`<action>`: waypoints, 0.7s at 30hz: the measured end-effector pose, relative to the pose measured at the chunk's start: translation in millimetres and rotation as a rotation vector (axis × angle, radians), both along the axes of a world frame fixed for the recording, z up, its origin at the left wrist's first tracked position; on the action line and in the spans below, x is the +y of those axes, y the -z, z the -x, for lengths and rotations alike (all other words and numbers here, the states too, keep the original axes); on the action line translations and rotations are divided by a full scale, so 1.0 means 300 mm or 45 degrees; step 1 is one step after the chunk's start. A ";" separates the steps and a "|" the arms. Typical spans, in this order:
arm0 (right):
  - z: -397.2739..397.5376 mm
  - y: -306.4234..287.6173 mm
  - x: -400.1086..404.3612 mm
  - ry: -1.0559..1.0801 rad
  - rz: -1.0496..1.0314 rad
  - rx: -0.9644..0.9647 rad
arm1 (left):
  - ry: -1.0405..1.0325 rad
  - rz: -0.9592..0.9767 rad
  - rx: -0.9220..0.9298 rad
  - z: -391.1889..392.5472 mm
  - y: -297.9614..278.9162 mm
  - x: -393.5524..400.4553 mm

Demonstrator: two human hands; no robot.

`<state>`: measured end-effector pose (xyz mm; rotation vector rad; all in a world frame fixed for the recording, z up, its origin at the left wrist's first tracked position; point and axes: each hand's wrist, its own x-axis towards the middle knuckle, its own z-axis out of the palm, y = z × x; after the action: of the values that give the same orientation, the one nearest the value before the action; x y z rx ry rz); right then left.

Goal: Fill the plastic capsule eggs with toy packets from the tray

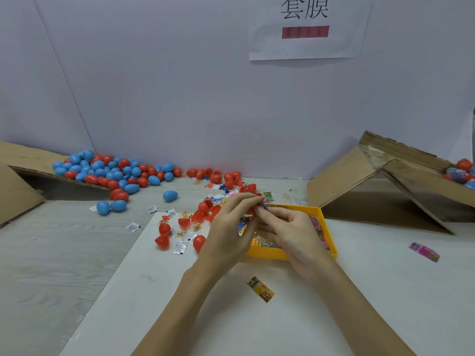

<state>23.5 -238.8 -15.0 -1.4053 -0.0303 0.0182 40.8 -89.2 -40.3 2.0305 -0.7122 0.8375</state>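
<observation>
Both hands raised together over the far-left corner of the shallow yellow plastic tray [326, 219]. Left hand [228, 227] curled round a red plastic capsule egg half [253, 209], mostly hidden behind the fingers. Right hand [290, 232] pinching a small crinkled printed-foil toy packet [263, 205] at the egg's mouth; packet partly hidden, extent of insertion not determinable.

Further glossy toy packets [318, 227] lying loose in the tray under the right hand. Open red egg halves [183, 223] scattered on the white worktop [231, 317] just left of the tray, among small white sachets [180, 246]. Closed red and blue plastic eggs [102, 170] heaped against the back wall by the left cardboard flap [20, 191]. One yellow-and-black packet [261, 289] near the forearms, one pink packet [424, 251] well to the right. Cardboard box [385, 188] at right holding more eggs.

Handling assessment, judged from appearance: egg shells light, rigid, smooth and likely slippery; best gripped round the widest part, clear of the rim, to leave the opening free. Thin rim probably liable to deform or crack if squeezed hard. Packets very light, soft, springy; apt to unfold and catch in the seam. Best pinched at the middle, folded small, then pressed fully below the rim before closing.
</observation>
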 end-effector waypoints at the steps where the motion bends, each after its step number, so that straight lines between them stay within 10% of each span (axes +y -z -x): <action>1: -0.002 0.003 0.000 0.025 0.026 -0.017 | 0.001 -0.021 -0.002 0.001 0.002 -0.003; 11: -0.011 0.028 0.001 0.283 0.689 -0.300 | -0.068 -0.162 0.006 0.000 -0.003 0.007; 21: -0.024 0.024 -0.019 0.270 0.574 -0.184 | -0.079 -0.186 0.104 -0.005 0.028 -0.009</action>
<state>30.8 -244.6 -22.2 -1.8520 0.0042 -0.2673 42.3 -91.9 -48.7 2.2140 -0.6847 0.7515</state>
